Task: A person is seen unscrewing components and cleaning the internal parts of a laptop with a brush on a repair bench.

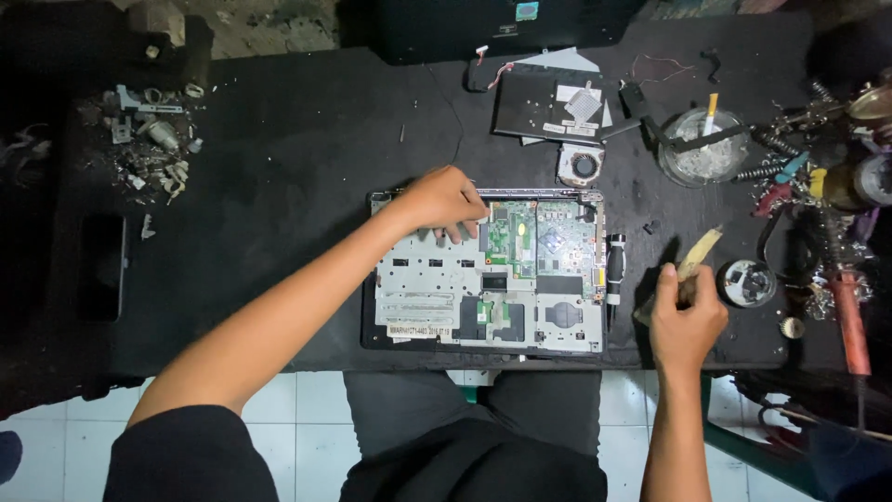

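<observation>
Now my left hand [446, 200] rests fingers-down on the opened laptop [488, 270], at its far edge. My right hand [686, 321], right of the laptop, grips a brush [695, 256] angled away.

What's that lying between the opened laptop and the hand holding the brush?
In the head view, a black screwdriver lies on the table, just off the right edge of the opened laptop, between it and the right hand holding the brush.

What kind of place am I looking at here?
Probably an electronics repair bench: an opened laptop with its circuit board bare lies on a black table, a soldering iron rests at the right, and loose screws and scrap parts sit at the left.
</observation>
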